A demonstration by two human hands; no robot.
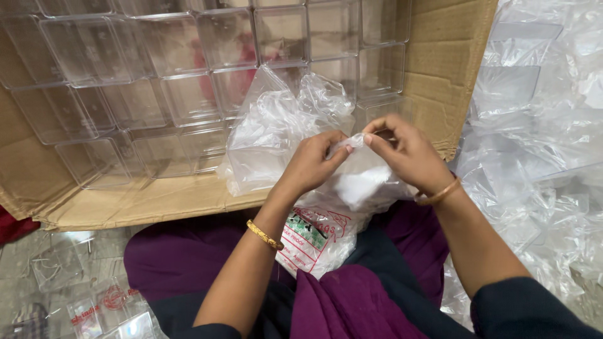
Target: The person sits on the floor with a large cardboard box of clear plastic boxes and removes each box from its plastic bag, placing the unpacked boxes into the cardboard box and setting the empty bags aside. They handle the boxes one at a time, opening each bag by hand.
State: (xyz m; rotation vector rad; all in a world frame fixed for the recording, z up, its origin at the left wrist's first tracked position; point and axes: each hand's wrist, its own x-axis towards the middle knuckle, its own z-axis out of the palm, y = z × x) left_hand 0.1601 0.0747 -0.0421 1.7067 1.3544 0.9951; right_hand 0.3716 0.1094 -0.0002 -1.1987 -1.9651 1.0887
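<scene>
Head view: a clear plastic bag [352,182] was pinched at its top by the left hand [311,164] and right hand [408,154]; opening it probably needed a gentle pull.

A cardboard box [440,69] holds stacked clear plastic containers [188,94]; loose clear wrappers [540,157] lie beside it.

bag [361,182]: thin glossy plastic | boxes [188,94]: clear hard plastic | carton [440,56]: matt cardboard
</scene>
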